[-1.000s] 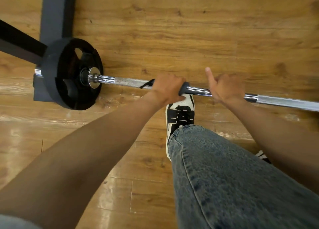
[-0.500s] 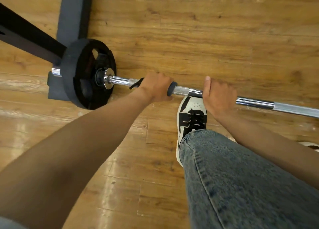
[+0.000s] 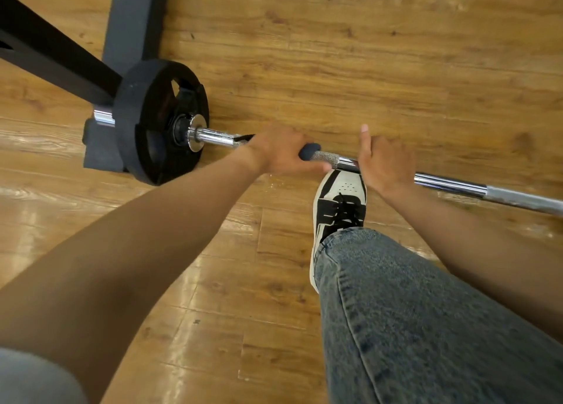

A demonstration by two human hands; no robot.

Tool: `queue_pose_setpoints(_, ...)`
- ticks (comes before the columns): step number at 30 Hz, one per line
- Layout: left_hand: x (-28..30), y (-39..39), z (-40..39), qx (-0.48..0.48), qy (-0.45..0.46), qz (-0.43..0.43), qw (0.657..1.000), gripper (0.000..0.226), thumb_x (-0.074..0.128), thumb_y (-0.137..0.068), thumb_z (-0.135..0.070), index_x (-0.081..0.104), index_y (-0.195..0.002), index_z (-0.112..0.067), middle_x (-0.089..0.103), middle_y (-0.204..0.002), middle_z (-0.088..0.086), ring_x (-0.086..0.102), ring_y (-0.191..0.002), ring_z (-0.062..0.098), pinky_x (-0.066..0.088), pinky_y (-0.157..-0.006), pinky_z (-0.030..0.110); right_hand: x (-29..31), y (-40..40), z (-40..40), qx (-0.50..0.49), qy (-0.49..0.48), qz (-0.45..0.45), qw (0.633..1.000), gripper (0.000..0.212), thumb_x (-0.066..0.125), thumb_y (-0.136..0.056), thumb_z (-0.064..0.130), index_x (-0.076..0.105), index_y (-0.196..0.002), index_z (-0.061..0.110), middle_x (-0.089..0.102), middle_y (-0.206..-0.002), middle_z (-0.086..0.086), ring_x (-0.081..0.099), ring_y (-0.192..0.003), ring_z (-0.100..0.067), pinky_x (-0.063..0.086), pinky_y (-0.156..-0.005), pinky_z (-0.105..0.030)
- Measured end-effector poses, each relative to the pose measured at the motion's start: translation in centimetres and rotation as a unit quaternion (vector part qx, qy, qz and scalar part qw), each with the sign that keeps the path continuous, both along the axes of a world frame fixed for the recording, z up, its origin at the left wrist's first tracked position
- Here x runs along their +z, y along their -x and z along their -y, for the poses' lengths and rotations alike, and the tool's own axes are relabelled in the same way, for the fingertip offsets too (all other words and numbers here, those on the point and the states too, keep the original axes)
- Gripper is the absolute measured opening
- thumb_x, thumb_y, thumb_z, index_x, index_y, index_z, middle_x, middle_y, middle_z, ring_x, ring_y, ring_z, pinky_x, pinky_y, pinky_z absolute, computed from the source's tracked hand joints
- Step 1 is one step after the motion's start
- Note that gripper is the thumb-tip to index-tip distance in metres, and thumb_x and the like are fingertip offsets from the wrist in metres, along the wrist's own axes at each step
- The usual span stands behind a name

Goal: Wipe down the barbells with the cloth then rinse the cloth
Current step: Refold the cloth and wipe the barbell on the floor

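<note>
- The left hand (image 3: 278, 150) clenches a dark blue-grey cloth (image 3: 308, 151) around the long chrome steel barbell shaft (image 3: 451, 182); the cloth shows only at the two ends of the fist, one end by the thumb and one towards the plate.
- The right hand (image 3: 384, 161) rests on the shaft just beside the left, its fingers curled over the bar and the thumb (image 3: 365, 137) raised.
- The barbell lies low over the glossy wooden plank floor (image 3: 335, 53); its black round weight plate (image 3: 158, 120) stands against the grey steel rack base (image 3: 134, 16).
- Procedure, as judged: keep the cloth fully wrapped around the shaft, maintain firm pressure and draw it along the knurled section (image 3: 327, 158) in overlapping passes. Use the right hand to stop the bar rolling.
- Wipe up to the chrome collar (image 3: 195, 135) next to the plate, since that stretch is near the fist.
- Rinsing is not yet started; no water source is visible.
- Compared with the frame one second ago, the left hand sits nearer the plate, leaving less bare shaft between them.
- The right hand has closed up on the left, and its fingers now lie over the bar.
</note>
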State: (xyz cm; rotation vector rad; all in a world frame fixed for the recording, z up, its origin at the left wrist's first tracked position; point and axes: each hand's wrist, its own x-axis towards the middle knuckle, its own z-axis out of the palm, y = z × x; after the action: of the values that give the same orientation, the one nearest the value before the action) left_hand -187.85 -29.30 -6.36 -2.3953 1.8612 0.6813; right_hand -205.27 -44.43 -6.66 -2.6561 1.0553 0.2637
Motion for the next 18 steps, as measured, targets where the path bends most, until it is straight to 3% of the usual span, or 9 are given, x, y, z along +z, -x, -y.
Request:
queue_pose_setpoints(3, -0.5, -2.0, -2.7, 0.050, 0.030, 0.066, 0.996, 0.110, -0.010, -0.077, -0.093, 0.069, -0.104, -0.021, 0.050, -0.067, -0.006, 0.059, -0.071, 0.020, 0.033, -0.057, 0.032, -0.3, -0.3, -1.9, 0.004, 0.023, -0.009, 1.000, 0.076, 0.004, -0.109, 0.050, 0.052, -0.066, 0.010, 0.048, -0.058, -0.005, 0.046, -0.053, -0.022, 0.034, -0.061, -0.033)
queue_pose_setpoints(5, 0.0, -1.3, -2.5, 0.068, 0.004, 0.091, 0.993, 0.105, -0.018, -0.077, -0.089, 0.061, -0.090, -0.022, 0.048, -0.062, -0.003, 0.055, -0.062, 0.019, 0.036, -0.058, 0.031, -0.4, -0.4, -2.5, -0.002, 0.061, -0.001, 0.998, 0.067, 0.010, -0.110, 0.046, 0.053, -0.072, 0.011, 0.044, -0.057, -0.004, 0.040, -0.048, -0.021, 0.026, -0.055, -0.031)
queue_pose_setpoints(9, 0.8, 4.4, 1.1, 0.109, -0.040, 0.053, 0.992, 0.085, -0.004, -0.094, -0.078, 0.051, -0.063, -0.021, 0.047, -0.055, -0.001, 0.046, -0.050, 0.016, 0.047, -0.077, 0.037, -0.3, -0.6, -2.0, 0.011, 0.038, -0.023, 0.999, 0.062, 0.016, -0.111, 0.044, 0.055, -0.076, 0.010, 0.045, -0.059, -0.007, 0.050, -0.060, -0.029, 0.036, -0.063, -0.036)
queue_pose_setpoints(12, 1.1, 6.8, 3.0, 0.148, -0.029, 0.032, 0.988, 0.083, 0.005, -0.100, -0.073, 0.054, -0.061, -0.019, 0.052, -0.055, -0.001, 0.049, -0.050, 0.016, 0.046, -0.067, 0.036, -0.2, -1.4, -0.1, 0.012, -0.079, -0.057, 0.995, 0.051, 0.023, -0.111, 0.039, 0.056, -0.087, 0.009, 0.059, -0.078, -0.014, 0.055, -0.075, -0.032, 0.042, -0.070, -0.038)
queue_pose_setpoints(15, 0.6, 4.4, 0.7, 0.098, -0.013, 0.060, 0.993, 0.085, -0.002, -0.097, -0.073, 0.060, -0.067, -0.022, 0.054, -0.056, -0.002, 0.052, -0.051, 0.015, 0.052, -0.086, 0.039, -0.5, -1.4, 0.6, 0.010, -0.129, -0.036, 0.991, 0.061, 0.015, -0.112, 0.043, 0.058, -0.087, 0.007, 0.059, -0.078, -0.013, 0.059, -0.076, -0.031, 0.042, -0.071, -0.037)
queue_pose_setpoints(18, 0.0, -0.1, -3.8, 0.130, -0.013, 0.097, 0.987, 0.084, -0.004, -0.095, -0.075, 0.058, -0.072, -0.023, 0.057, -0.061, 0.000, 0.057, -0.056, 0.018, 0.048, -0.058, 0.031, -0.7, -0.9, -0.8, -0.009, -0.020, 0.028, 0.999, 0.071, 0.011, -0.112, 0.043, 0.051, -0.065, 0.009, 0.050, -0.057, -0.008, 0.050, -0.053, -0.026, 0.046, -0.063, -0.038)
